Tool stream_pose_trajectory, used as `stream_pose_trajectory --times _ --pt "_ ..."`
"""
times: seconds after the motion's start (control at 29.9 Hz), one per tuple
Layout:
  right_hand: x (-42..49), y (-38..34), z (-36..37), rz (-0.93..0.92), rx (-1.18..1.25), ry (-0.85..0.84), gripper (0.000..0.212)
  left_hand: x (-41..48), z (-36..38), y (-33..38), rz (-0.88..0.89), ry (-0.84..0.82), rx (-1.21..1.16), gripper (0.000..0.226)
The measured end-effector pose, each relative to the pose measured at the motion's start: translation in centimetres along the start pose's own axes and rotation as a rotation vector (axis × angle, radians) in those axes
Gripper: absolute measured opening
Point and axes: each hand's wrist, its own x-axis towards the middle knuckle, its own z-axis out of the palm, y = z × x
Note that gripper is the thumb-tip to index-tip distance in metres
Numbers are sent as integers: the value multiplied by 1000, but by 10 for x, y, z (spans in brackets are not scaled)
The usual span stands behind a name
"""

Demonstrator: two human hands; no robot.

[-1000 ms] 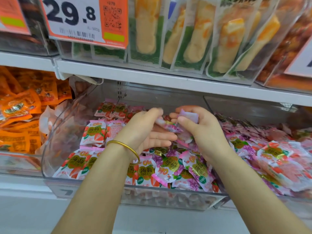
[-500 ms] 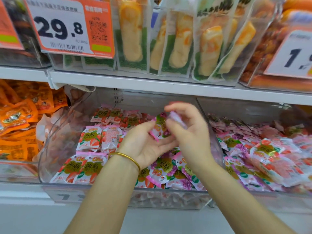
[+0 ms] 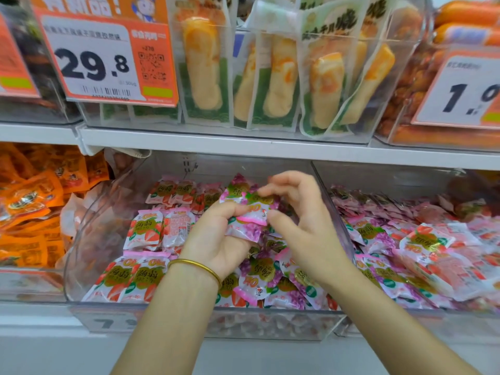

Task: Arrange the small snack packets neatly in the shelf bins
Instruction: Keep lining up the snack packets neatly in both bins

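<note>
Gripped in left hand [image 3: 213,242], pinched by right hand [image 3: 305,226]: grape snack packets [image 3: 250,215], above middle of clear plastic bin [image 3: 81,239]. Glossy, crinkly, pillow-shaped.

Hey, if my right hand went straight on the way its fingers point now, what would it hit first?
The grape packets gripped in your left hand. Your right hand points left at them from right beside their edge. Whether it already touches them, I can't tell.

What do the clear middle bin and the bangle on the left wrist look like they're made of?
Middle bin: clear, glossy rigid plastic, perhaps acrylic; packets show through its walls. Bangle: thin yellow metal, gold-looking with a shine; solid or plated, can't tell.
</note>
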Motion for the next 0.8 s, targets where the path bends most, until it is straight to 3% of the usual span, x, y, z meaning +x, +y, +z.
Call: stream_pose_trajectory --times 0.1,0.23,0.37,0.47,0.6,0.8 --pt "5 -6 -3 88 -99 187 33 -3 3 -2 118 -16 85 40" --pt "13 -9 -9 300 -239 127 55 -9 10 -7 167 -93 149 47" --pt "12 -14 -25 296 -152 217 27 -9 16 -16 186 -79 139 32" --pt "6 -16 -48 295 -74 316 31 -7 20 -20 192 -35 147 26" --pt "-6 -15 -74 400 265 318 43 -5 26 -33 188 -38 237 27" --pt "-27 -18 -111 489 436 354 26 -4 41 -58 277 -60 544 20"
